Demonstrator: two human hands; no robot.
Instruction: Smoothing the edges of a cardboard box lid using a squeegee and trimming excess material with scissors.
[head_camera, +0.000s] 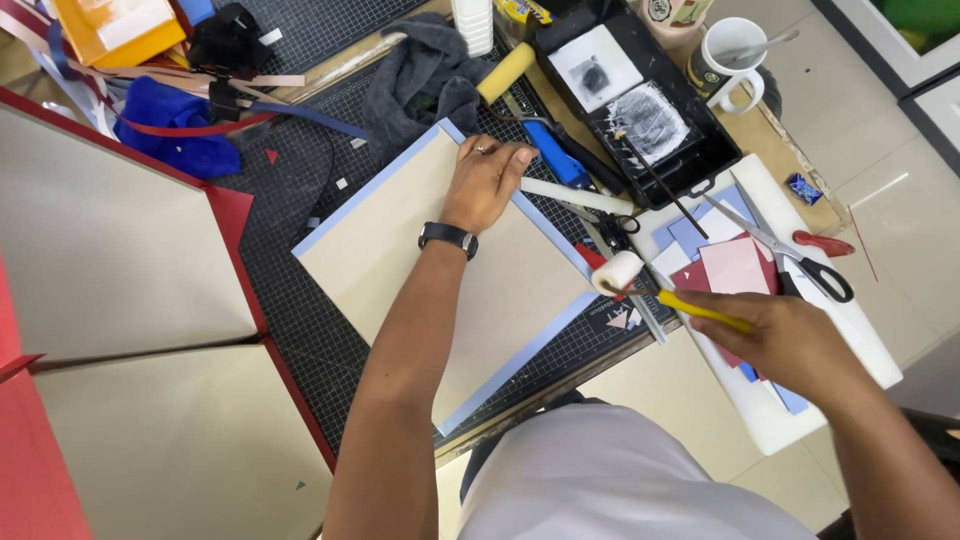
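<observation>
Head view of a cluttered counter (640, 385) covered by a dark gridded cutting mat (300, 200). The left hand (487, 182), with a black watch (448, 237) on its wrist, lies with fingers spread, palm down, on the far corner of a beige board (440, 270) edged with a pale blue border; its grip is released, pressing on the board rather than closing around it. The board lies flat on the mat, turned at an angle, directly in front of the person. The right hand (790, 340) has its grip clenched around the yellow handle of a small paint roller (640, 280), whose white foam head hovers just beside the board's right edge, over the mat's margin. Near the roller head lies a white stick (575, 196), with a blue-handled tool (555, 155) just beyond it. Farther back stands a black tray (690, 160) holding smeared white patches, with a larger yellow foam roller (505, 72) to its left and a white mug (730, 55) to its right. On a white board (860, 340) under the right hand lie red, pink and blue paper pieces (730, 265) and scissors (800, 262) with black and red handles. A grey cloth (415, 80) is bunched beyond the beige board. Large beige panels with red edges (110, 260) fill the left side.
</observation>
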